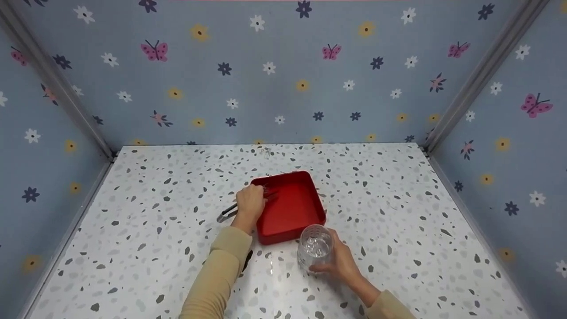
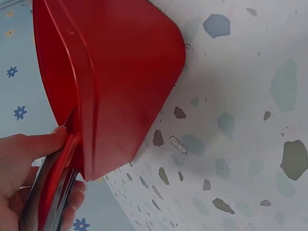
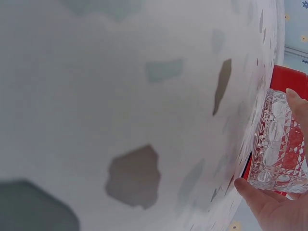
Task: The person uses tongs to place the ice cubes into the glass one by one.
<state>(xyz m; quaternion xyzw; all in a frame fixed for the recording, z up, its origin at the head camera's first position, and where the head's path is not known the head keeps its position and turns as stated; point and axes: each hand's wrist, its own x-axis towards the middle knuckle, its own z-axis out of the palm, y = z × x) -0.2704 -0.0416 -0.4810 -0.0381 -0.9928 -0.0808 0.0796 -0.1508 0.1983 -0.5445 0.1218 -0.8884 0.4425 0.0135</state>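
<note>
My left hand (image 1: 251, 204) grips a pair of metal tongs (image 2: 42, 190) at the left rim of a square red tray (image 1: 290, 208). In the head view the tongs' far end reaches over the tray, and their dark handle end sticks out to the left of the hand. My right hand (image 1: 339, 261) holds a clear cut-glass tumbler (image 1: 316, 248) upright by its side, near the tray's front right corner. The right wrist view shows the tumbler's patterned wall (image 3: 276, 144) between thumb and fingers, with red behind it.
A white speckled tabletop (image 1: 390, 212) lies under everything. Flower-and-butterfly panels (image 1: 283, 48) enclose it at the back and both sides, with grey metal strips (image 1: 483, 66) in the corners. A small black thing (image 1: 247, 260) shows beside the left sleeve, partly hidden.
</note>
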